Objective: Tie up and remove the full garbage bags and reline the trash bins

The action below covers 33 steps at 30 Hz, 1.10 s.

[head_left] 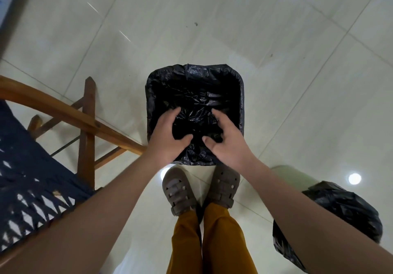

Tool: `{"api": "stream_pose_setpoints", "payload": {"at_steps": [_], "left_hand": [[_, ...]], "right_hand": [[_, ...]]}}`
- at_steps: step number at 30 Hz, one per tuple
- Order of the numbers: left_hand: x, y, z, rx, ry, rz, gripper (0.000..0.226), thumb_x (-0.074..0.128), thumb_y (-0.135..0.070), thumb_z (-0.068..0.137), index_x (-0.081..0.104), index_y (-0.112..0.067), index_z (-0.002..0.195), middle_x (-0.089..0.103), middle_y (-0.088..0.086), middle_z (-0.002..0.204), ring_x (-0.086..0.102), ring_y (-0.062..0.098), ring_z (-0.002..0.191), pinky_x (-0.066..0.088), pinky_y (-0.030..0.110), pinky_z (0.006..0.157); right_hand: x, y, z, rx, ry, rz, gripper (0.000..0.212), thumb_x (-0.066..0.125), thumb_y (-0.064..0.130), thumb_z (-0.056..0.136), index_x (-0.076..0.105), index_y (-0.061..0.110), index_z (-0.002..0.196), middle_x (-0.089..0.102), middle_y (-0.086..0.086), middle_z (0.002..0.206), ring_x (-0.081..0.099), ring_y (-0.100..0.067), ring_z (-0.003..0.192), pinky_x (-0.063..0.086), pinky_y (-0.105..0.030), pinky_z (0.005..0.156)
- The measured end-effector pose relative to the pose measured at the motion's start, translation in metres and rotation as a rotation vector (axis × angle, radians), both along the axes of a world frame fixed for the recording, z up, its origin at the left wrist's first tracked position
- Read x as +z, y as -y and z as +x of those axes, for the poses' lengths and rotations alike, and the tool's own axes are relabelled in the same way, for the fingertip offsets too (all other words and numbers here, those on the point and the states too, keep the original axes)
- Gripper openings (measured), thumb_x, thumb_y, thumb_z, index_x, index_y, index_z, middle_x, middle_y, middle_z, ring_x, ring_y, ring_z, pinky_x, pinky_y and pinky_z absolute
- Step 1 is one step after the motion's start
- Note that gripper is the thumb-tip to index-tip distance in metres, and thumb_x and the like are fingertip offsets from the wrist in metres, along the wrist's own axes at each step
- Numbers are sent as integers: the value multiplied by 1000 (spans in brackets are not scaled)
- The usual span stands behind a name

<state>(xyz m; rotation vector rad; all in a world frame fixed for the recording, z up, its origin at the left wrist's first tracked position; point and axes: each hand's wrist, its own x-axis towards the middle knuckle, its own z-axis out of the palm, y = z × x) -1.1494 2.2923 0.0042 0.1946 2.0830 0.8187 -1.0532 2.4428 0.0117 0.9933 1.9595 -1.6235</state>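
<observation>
Pale floor tiles surround crinkled glossy black liner.

Both bare arms outstretched downward, left hand and right hand side by side, fingers loosely curled.

My trousers mustard | shoes grey-brown | bin liner glossy black | floor pale tile | chair brown wood, navy weave

No text, label, brand, number or sign can be read anywhere in the view. The black bin liner is seen to be plain, and nothing is printed on the floor tiles.
</observation>
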Motion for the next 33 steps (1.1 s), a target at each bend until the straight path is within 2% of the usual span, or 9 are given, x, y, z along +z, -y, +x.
{"api": "stream_pose_setpoints", "payload": {"at_steps": [3, 7, 10, 16, 20, 25, 28, 31, 33], "left_hand": [[-1, 20, 21, -117, 0, -46, 92, 82, -31, 74, 30, -27, 149, 24, 0, 155, 24, 14, 141, 19, 23, 110], [-11, 39, 33, -218, -23, -95, 97, 87, -24, 67, 34, -22, 149, 22, 2, 155, 24, 17, 142, 17, 22, 109], [-13, 41, 38, -260, 1, -92, 97, 89, -20, 63, 39, -20, 146, 22, 1, 154, 23, 14, 141, 16, 20, 109], [6, 42, 41, -328, -309, -93, 70, 85, -16, 70, 54, -12, 133, 37, 5, 145, 40, 23, 133, 37, 31, 109], [18, 41, 39, -188, -490, -132, 61, 80, -29, 76, 56, -11, 130, 42, 11, 136, 40, 26, 128, 43, 38, 101], [13, 34, 37, -1, -492, -190, 64, 68, -16, 88, 37, -12, 144, 38, 9, 138, 36, 24, 128, 41, 30, 98], [4, 34, 38, 77, -450, -193, 68, 63, 3, 86, 32, -13, 145, 34, 8, 139, 39, 16, 126, 32, 20, 100], [-1, 33, 37, 315, -280, -164, 61, 53, 9, 88, 37, -15, 142, 45, 3, 133, 44, 16, 125, 33, 20, 101], [-6, 32, 34, 363, -235, -147, 56, 49, 10, 87, 42, -14, 138, 49, -2, 123, 49, 22, 122, 38, 25, 101]], "right_hand": [[0, 10, 22, 158, 20, 30, 76, 71, 20, 87, 29, 19, 151, 45, -2, 146, 41, -15, 136, 35, -36, 114], [-8, 10, 29, 421, 108, 55, 62, 70, 23, 88, 44, 21, 143, 61, -3, 128, 57, -16, 119, 44, -28, 104], [-11, 9, 30, 456, 139, 58, 51, 72, 18, 86, 54, 19, 134, 66, -2, 110, 63, -15, 103, 48, -23, 94], [-2, 13, 43, 334, -15, 303, 38, 68, 16, 89, 61, 18, 126, 64, -1, 117, 55, -14, 114, 42, -21, 98], [5, 12, 57, 138, -99, 573, 36, 69, 8, 86, 64, 15, 121, 53, -2, 129, 38, -20, 124, 41, -27, 100], [-2, 12, 65, -136, -74, 438, 47, 62, -5, 87, 57, 15, 129, 36, -1, 145, 39, -20, 131, 42, -23, 103], [-9, 14, 65, -224, -109, 381, 48, 59, -10, 87, 57, 12, 129, 47, -3, 139, 47, -18, 127, 37, -4, 96], [-12, 14, 66, -246, -142, 362, 47, 55, -12, 86, 57, 12, 127, 54, -4, 132, 51, -19, 123, 43, -19, 101], [-13, 9, 64, -279, -145, 319, 47, 51, -12, 87, 57, 13, 126, 58, -4, 125, 57, -17, 112, 52, -34, 93]]}}
